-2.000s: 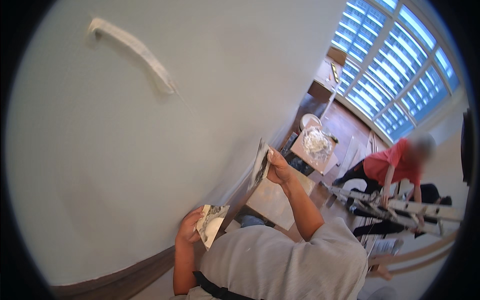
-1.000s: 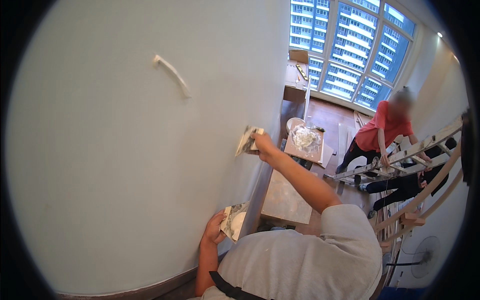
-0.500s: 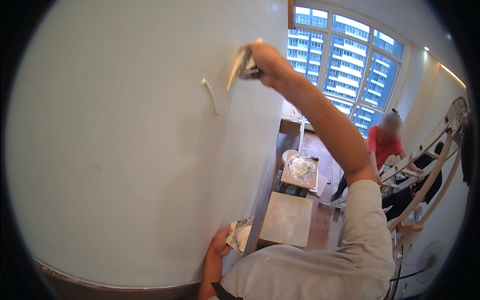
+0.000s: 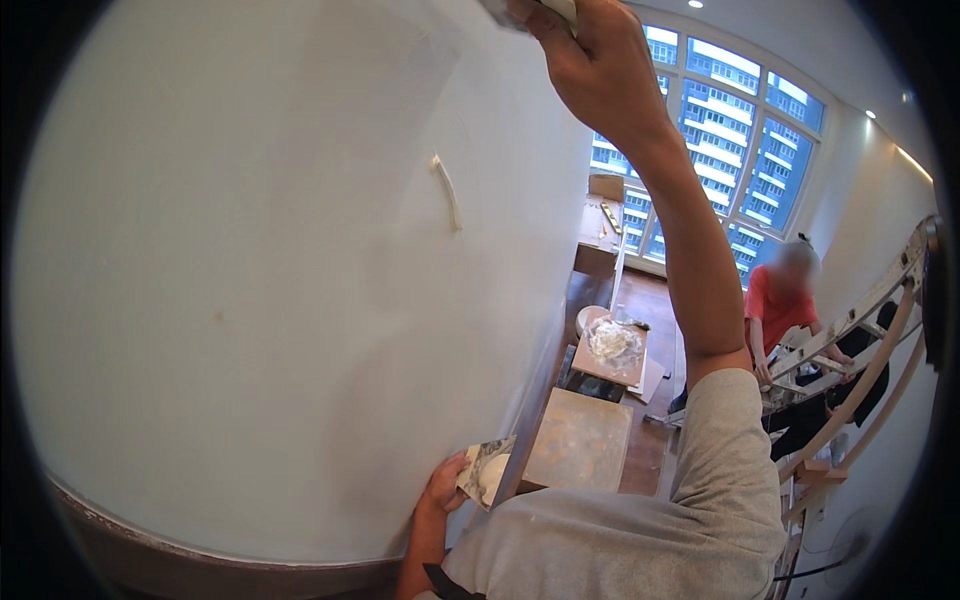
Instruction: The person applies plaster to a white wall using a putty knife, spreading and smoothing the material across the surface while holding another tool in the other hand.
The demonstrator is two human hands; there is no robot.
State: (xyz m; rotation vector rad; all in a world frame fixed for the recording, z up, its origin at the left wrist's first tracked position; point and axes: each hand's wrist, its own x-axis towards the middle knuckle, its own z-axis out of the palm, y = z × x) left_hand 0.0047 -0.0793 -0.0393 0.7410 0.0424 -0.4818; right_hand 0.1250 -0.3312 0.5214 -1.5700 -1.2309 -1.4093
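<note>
My right hand (image 4: 590, 55) is raised high along the pale wall (image 4: 220, 230), closed on a flat scraper (image 4: 505, 10) that is partly cut off by the upper edge. Below it, a short narrow strip of white material (image 4: 446, 192) marks the wall. My left hand (image 4: 444, 483) is low by the wall, closed on a square metal plate (image 4: 475, 460) carrying a mound of white paste (image 4: 494, 478).
A stained board-topped stand (image 4: 575, 435) and a board with crumpled plastic and white paste (image 4: 613, 342) stand along the wall. A co-worker (image 4: 770, 305) in red grips a ladder (image 4: 855, 325); another in black (image 4: 868, 370) is behind it. Curved wooden rails (image 4: 850, 405) lie right.
My right hand and scraper have risen from beside the low boards to the top of the view. My left hand still holds the plate low. The view has tilted toward the window and ceiling.
</note>
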